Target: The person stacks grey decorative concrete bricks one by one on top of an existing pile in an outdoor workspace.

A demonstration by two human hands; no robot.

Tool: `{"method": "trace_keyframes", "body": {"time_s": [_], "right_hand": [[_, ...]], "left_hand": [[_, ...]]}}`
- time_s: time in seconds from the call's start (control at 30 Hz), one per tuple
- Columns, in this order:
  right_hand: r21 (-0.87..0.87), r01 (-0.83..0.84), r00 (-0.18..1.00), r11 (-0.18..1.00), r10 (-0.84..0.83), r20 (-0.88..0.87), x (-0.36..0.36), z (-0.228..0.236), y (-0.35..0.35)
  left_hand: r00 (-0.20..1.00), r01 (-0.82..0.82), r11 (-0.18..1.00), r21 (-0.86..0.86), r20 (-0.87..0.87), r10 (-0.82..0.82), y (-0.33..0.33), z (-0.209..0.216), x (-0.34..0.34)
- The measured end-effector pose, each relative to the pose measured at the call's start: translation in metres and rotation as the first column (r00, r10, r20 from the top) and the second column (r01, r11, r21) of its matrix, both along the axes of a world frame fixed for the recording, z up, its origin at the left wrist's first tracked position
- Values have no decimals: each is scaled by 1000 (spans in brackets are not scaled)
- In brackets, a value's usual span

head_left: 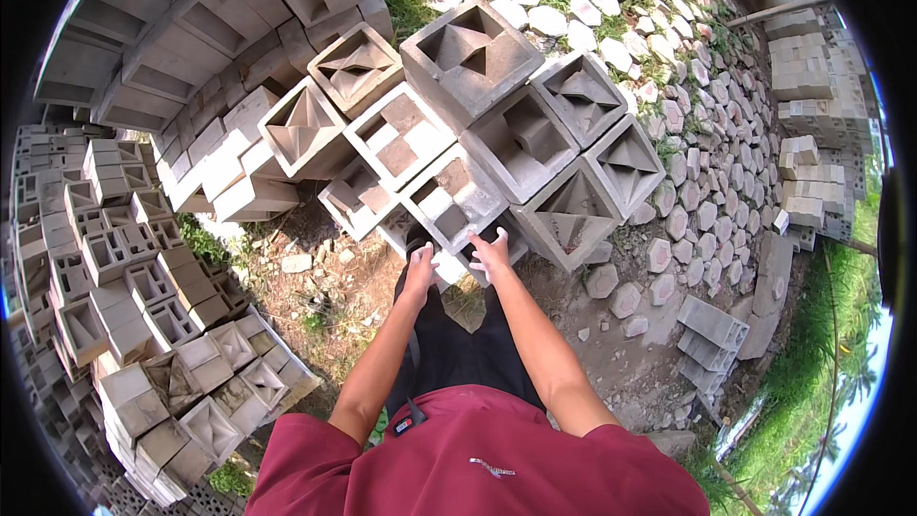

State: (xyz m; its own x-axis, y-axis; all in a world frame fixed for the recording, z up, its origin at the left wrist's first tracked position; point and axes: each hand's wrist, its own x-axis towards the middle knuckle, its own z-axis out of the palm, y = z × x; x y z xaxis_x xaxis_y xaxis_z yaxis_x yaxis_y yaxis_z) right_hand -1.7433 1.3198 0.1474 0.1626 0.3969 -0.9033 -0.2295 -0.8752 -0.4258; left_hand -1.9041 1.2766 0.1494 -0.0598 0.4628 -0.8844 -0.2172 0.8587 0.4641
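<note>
At near edge of block stack (521,143): left hand (421,272), with right hand (492,253) just beside. Behind stack: grass (401,0) and pavers (712,172), latter spreading along right side too. Behind-left of stack: block rows (205,24). Well left: block piles (119,296). Left-front of stack: stones (297,263) on soil (334,311). Right-front, past nearest pavers: separate block group (709,330). Far right of stack: more blocks (812,186), outer grass (812,373).

Brown dirt ground (568,311) carries many pale hexagonal paving slabs (659,255), a large stack of square concrete blocks (492,107), a smaller pile of grey blocks (709,333) and loose stones (296,264), with grass (807,354) growing at the right.
</note>
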Motion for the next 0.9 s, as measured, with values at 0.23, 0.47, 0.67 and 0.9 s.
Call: {"method": "trace_keyframes", "body": {"time_s": [0.23,0.47,0.67,0.9], "right_hand": [[-52,119,985,992,-112,129,-10,-91,13],[-16,91,987,996,-88,135,-22,-79,23],[119,81,977,990,-102,189,-11,-60,2],[109,-42,985,993,22,172,-7,11,-100]], "left_hand": [[991,114,992,60,61,-118,76,-34,-23],[982,89,996,-12,167,-86,81,-46,-50],[995,96,994,-52,42,-94,76,-66,-85],[835,543,840,-6,109,-539,76,-57,-107]]}}
